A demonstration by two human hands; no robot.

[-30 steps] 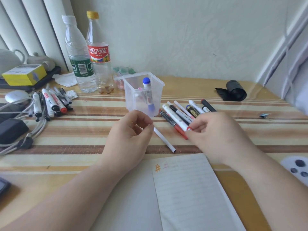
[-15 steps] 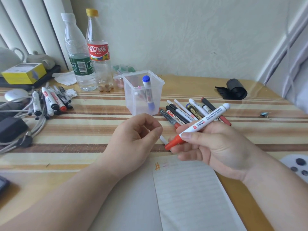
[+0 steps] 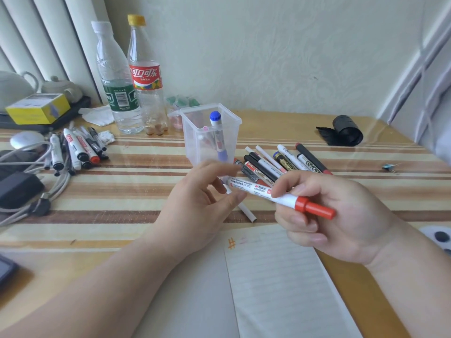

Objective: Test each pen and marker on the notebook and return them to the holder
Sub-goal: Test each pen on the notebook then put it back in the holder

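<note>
Off at the left edge of the striped tabletop (image 3: 136,191) a loose bundle of black and white markers (image 3: 75,150) lies well apart from the work. A stray elbow could roll them.

Nearer the middle, the left hand (image 3: 195,211) hovers with its fingers (image 3: 234,200) loosely curled and holding nothing, the tips just touching the tail of the white-barrelled marker with the red cap (image 3: 280,197). The clear plastic square holder (image 3: 211,140), with a blue-capped marker standing inside, sits right behind those knuckles, and I'd judge a hasty tug on the cap could knock it over.

The right hand (image 3: 334,215) has its fingers closed round the marker's barrel, cap end pointing right. The cap is still on. The lined notebook page (image 3: 280,284) lies just below both hands. Ink could smear if the tip swings wide.
</note>
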